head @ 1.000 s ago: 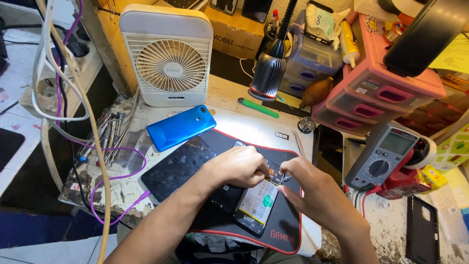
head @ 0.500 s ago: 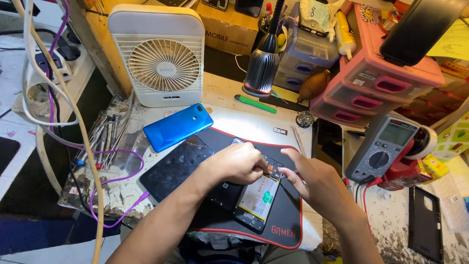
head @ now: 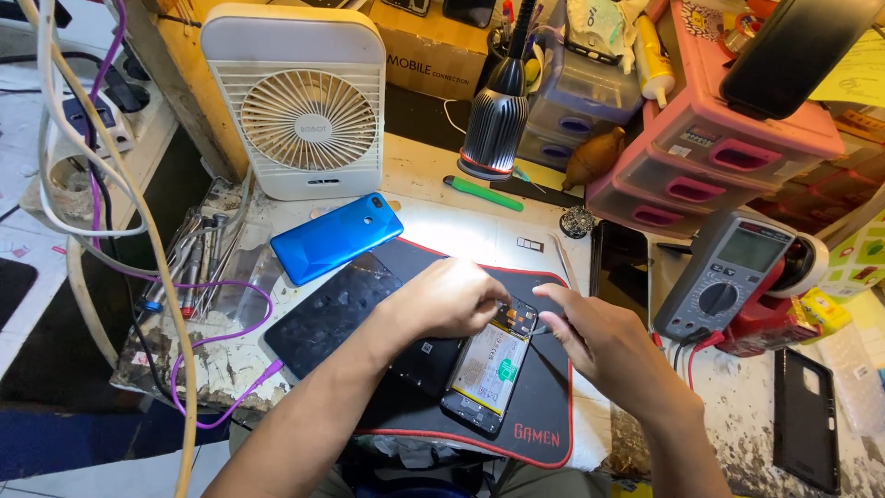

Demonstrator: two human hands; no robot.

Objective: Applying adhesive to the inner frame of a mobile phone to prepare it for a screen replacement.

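An opened black smartphone with its back removed and battery exposed [head: 491, 369] lies on the black red-edged rubber work mat [head: 544, 406]. The left hand [head: 442, 297] rests curled on its upper end, fingers drawn together. The right hand [head: 604, 341] pinches a thin metal tool beside the phone's top. A glossy blue phone back cover [head: 336, 237] lies near the white desk fan [head: 300, 106].

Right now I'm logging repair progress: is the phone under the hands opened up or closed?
Opened: the phone lies with its back off, battery and circuit board showing.
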